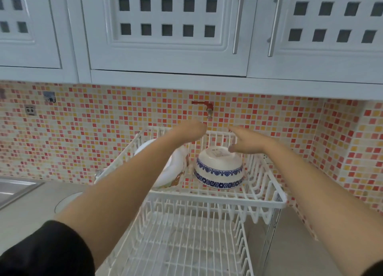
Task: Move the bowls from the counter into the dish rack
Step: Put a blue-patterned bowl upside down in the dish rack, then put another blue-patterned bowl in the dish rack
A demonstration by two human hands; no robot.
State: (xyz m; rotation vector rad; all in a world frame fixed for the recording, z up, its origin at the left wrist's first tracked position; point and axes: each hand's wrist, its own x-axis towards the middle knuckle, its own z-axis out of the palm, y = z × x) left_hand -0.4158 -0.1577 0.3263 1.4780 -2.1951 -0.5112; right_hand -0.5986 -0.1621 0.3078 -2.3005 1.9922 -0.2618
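Observation:
A white bowl with blue flower bands (219, 170) lies upside down in the upper tier of the white wire dish rack (217, 201). My right hand (243, 140) hovers just over its base, fingers apart, holding nothing. My left hand (191, 130) reaches over the rack's back left part, fingers curled down and blurred. White plates or bowls (176, 166) lean on edge in the rack's left side, partly hidden by my left forearm.
The rack's lower tier (186, 244) sits in front, below the upper one. A red wall tap (208, 108) sticks out of the mosaic tiles behind the rack. A steel sink edge (12, 189) lies at the left. White cupboards (165, 31) hang overhead.

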